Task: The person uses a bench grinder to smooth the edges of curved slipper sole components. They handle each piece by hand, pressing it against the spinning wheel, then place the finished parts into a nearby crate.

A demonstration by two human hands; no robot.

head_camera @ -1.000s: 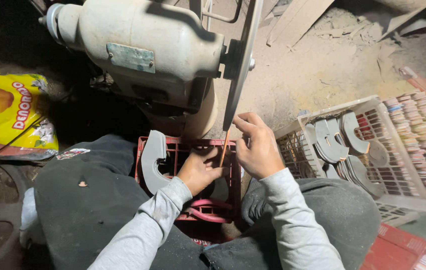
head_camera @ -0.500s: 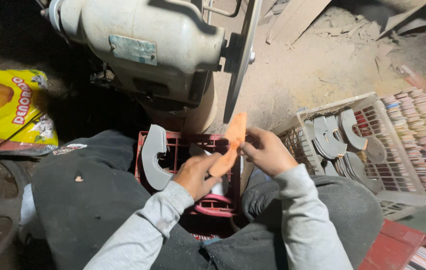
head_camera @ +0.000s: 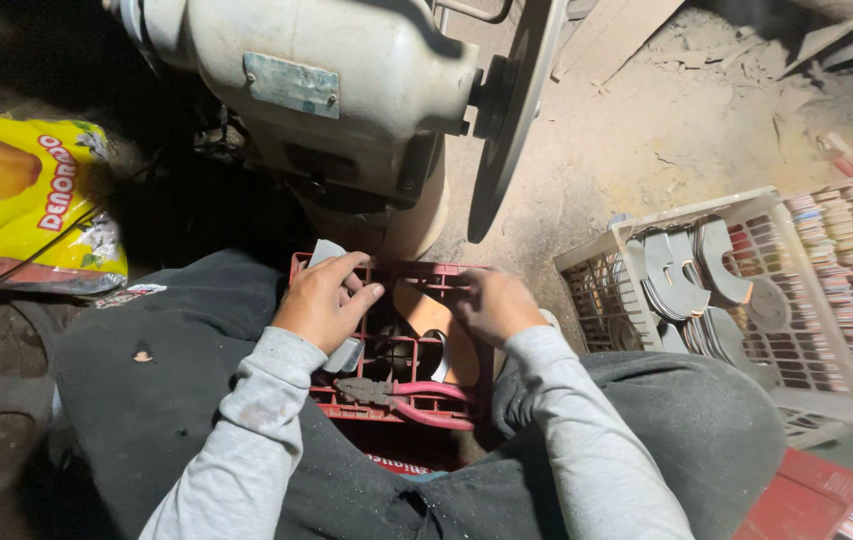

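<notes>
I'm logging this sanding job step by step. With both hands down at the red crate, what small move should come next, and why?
Probably lift the right hand with the tan piece it touches, up toward the disc. The left hand already grips a grey curved piece at the red crate, and the disc stands just above, with nothing against it.

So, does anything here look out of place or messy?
Mostly the floor: pale dust lies thick beside the grinding disc. Pink-handled pliers lie loose across the red crate, under the left hand and right hand.
</notes>
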